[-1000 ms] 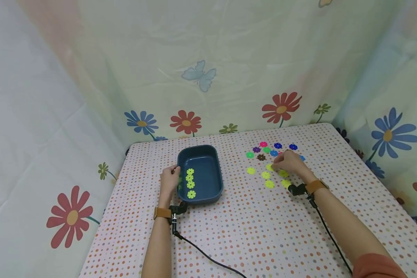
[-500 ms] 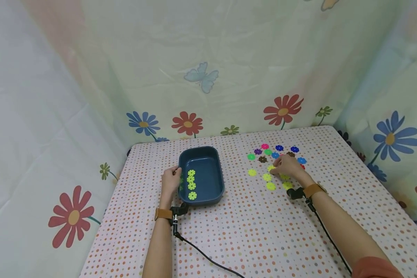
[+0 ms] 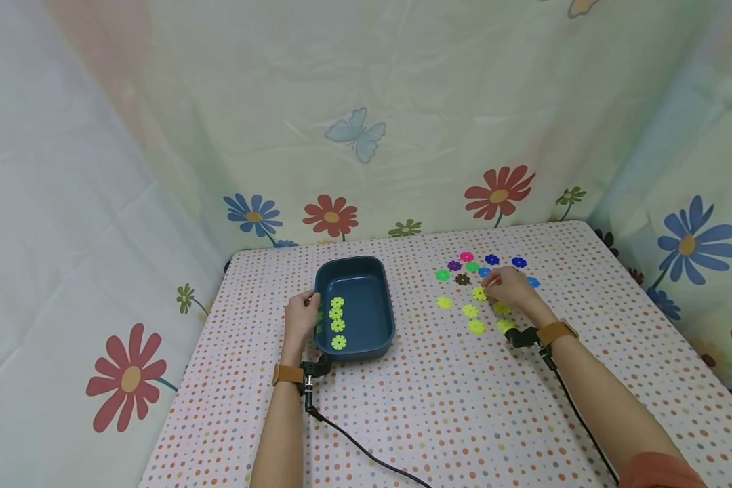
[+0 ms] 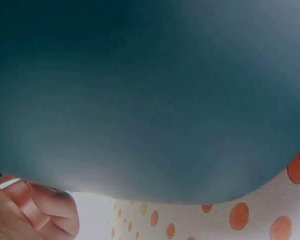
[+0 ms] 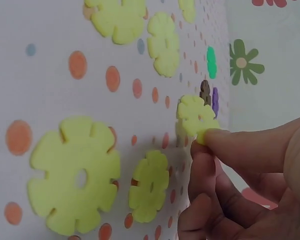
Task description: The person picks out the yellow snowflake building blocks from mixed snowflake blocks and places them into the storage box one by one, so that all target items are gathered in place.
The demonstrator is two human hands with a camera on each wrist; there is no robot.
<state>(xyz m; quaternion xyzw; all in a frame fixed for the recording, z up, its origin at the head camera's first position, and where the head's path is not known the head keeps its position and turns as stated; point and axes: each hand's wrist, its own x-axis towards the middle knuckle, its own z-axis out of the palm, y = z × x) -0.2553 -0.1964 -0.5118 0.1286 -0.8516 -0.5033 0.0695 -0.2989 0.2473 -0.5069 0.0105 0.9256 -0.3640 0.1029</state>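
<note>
On a dotted table [image 3: 433, 407], right hand [image 3: 512, 287] pinching yellow flower disc [image 5: 194, 113], left hand [image 3: 301, 317] holding blue tray [image 3: 369, 305].

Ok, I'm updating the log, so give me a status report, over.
Left hand grips blue tray by rim. Right hand pinches yellow flower disc. Loose yellow discs nearby; no tall obstruction seen.

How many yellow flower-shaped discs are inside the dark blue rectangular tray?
4, left of centre in the tray: far disc, second disc, third disc, near disc; overlap may hide others.
</note>
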